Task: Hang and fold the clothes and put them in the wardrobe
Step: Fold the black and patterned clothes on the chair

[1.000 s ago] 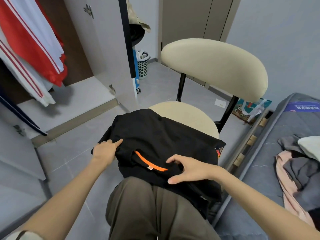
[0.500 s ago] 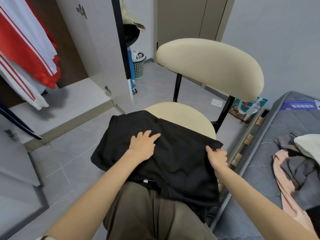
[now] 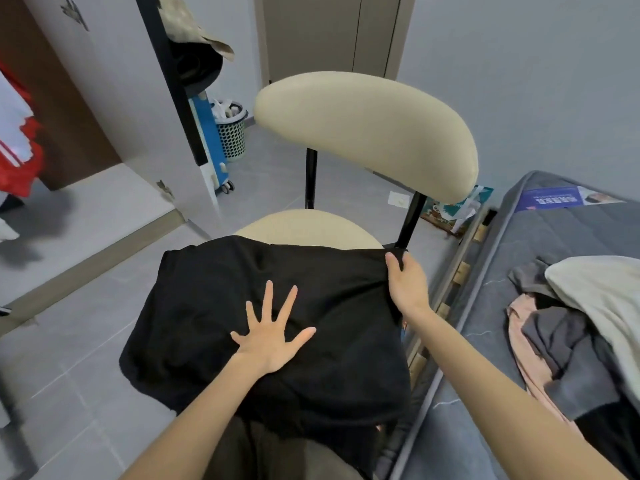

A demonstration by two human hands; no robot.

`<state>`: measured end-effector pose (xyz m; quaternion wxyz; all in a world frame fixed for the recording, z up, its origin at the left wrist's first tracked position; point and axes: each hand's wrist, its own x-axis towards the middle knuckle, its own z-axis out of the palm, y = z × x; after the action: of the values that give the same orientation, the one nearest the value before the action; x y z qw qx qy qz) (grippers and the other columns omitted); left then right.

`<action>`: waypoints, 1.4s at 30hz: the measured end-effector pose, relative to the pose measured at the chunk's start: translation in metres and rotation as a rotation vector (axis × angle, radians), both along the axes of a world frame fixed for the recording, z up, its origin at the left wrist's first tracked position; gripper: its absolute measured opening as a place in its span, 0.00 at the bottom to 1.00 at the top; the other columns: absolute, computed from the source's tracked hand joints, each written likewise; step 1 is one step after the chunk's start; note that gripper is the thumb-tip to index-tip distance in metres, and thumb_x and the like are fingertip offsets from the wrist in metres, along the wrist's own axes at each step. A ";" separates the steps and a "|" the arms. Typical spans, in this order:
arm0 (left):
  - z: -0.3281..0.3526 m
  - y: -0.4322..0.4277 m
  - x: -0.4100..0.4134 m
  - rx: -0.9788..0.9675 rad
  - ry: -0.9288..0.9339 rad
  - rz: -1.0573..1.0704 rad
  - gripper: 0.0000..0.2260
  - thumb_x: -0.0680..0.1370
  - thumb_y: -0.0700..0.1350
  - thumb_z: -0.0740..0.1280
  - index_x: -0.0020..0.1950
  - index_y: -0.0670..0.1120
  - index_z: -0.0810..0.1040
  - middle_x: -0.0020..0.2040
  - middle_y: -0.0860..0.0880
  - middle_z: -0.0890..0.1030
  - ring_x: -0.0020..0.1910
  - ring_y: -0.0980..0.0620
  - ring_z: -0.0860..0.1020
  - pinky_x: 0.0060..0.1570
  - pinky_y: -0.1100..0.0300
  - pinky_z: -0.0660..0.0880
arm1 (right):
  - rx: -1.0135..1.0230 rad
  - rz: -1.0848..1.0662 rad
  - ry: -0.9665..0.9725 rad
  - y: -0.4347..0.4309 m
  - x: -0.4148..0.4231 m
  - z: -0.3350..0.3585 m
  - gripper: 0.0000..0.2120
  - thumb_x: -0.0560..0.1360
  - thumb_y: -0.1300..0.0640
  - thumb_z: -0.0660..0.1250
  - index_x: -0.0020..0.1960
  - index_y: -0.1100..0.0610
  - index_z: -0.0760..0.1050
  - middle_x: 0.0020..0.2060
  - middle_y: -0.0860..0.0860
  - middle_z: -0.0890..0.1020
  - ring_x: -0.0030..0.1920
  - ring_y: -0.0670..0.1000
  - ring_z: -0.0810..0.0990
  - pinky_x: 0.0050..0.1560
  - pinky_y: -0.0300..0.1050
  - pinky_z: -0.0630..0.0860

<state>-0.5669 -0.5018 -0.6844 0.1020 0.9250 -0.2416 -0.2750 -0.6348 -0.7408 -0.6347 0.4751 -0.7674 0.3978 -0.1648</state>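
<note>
A black garment (image 3: 214,303) lies spread over my lap and the front of a cream chair seat (image 3: 304,226). My left hand (image 3: 272,336) presses flat on its middle with the fingers spread wide. At the garment's far right corner my right hand (image 3: 407,284) grips the cloth edge, fingers curled round it. The open wardrobe (image 3: 86,209) is at the left, with a red and white garment (image 3: 15,154) hanging inside.
The chair's cream backrest (image 3: 367,133) rises ahead. A grey bed (image 3: 561,237) at the right carries a pile of clothes (image 3: 568,327). A wardrobe door (image 3: 114,98) stands open at the left. A mesh bin (image 3: 232,131) and blue cart sit behind it on the tiled floor.
The garment has been folded over, hiding its orange collar strip. My left hand moved to its middle and flattened out. My right hand went to the far right corner and took hold of it.
</note>
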 end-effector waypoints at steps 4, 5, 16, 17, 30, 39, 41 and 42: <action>-0.016 0.019 0.005 0.096 0.060 0.029 0.38 0.69 0.78 0.50 0.63 0.73 0.23 0.66 0.58 0.17 0.72 0.43 0.25 0.64 0.24 0.49 | 0.055 -0.036 0.166 -0.031 -0.005 -0.016 0.17 0.81 0.50 0.59 0.55 0.65 0.76 0.51 0.59 0.81 0.53 0.61 0.78 0.51 0.54 0.76; -0.017 0.021 0.006 0.103 0.075 0.034 0.38 0.69 0.77 0.51 0.65 0.73 0.25 0.67 0.57 0.18 0.72 0.42 0.25 0.65 0.24 0.49 | 0.139 -0.041 0.226 -0.032 -0.010 -0.025 0.16 0.81 0.50 0.61 0.53 0.63 0.77 0.49 0.59 0.80 0.49 0.59 0.79 0.47 0.53 0.77; 0.052 -0.079 -0.093 -0.380 -0.306 -0.586 0.29 0.70 0.71 0.63 0.61 0.52 0.70 0.57 0.51 0.66 0.55 0.51 0.65 0.56 0.53 0.68 | 0.478 0.006 0.155 -0.035 -0.022 -0.026 0.16 0.78 0.52 0.66 0.55 0.66 0.77 0.44 0.56 0.79 0.41 0.51 0.78 0.48 0.49 0.78; 0.052 -0.083 -0.101 -0.338 -0.340 -0.687 0.31 0.68 0.72 0.64 0.60 0.52 0.69 0.55 0.50 0.67 0.52 0.51 0.64 0.53 0.54 0.68 | 0.495 0.015 0.155 -0.035 -0.022 -0.024 0.16 0.78 0.52 0.66 0.56 0.66 0.77 0.45 0.56 0.79 0.41 0.51 0.77 0.49 0.49 0.78; 0.046 -0.073 -0.126 -0.258 -0.198 -0.711 0.05 0.74 0.43 0.63 0.45 0.48 0.67 0.43 0.51 0.70 0.44 0.45 0.72 0.42 0.55 0.66 | 0.459 0.066 0.156 -0.033 -0.023 -0.013 0.05 0.80 0.58 0.61 0.49 0.60 0.72 0.35 0.53 0.72 0.32 0.50 0.71 0.31 0.40 0.70; 0.061 -0.051 -0.105 -0.234 0.265 -0.659 0.11 0.69 0.41 0.65 0.34 0.47 0.62 0.29 0.50 0.64 0.31 0.51 0.62 0.32 0.57 0.62 | 0.326 -0.068 0.224 -0.018 -0.035 -0.048 0.11 0.81 0.57 0.56 0.50 0.61 0.74 0.50 0.58 0.78 0.48 0.57 0.75 0.51 0.51 0.74; 0.051 -0.049 -0.111 -0.066 0.274 -0.716 0.08 0.70 0.46 0.69 0.39 0.50 0.69 0.32 0.54 0.69 0.34 0.52 0.68 0.36 0.57 0.66 | 0.410 -0.071 0.261 -0.011 -0.040 -0.060 0.16 0.82 0.53 0.56 0.66 0.60 0.70 0.63 0.58 0.74 0.59 0.59 0.73 0.60 0.54 0.71; 0.048 -0.049 -0.113 -0.010 0.261 -0.732 0.09 0.70 0.51 0.70 0.43 0.51 0.72 0.33 0.56 0.71 0.35 0.55 0.69 0.37 0.58 0.67 | 0.435 -0.086 0.272 -0.008 -0.042 -0.061 0.20 0.82 0.51 0.57 0.71 0.58 0.66 0.67 0.58 0.70 0.64 0.60 0.70 0.63 0.56 0.69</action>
<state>-0.6802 -0.5507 -0.6361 0.0316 0.7343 -0.5420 -0.4075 -0.6766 -0.7489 -0.6957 0.5637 -0.6446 0.5163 0.0092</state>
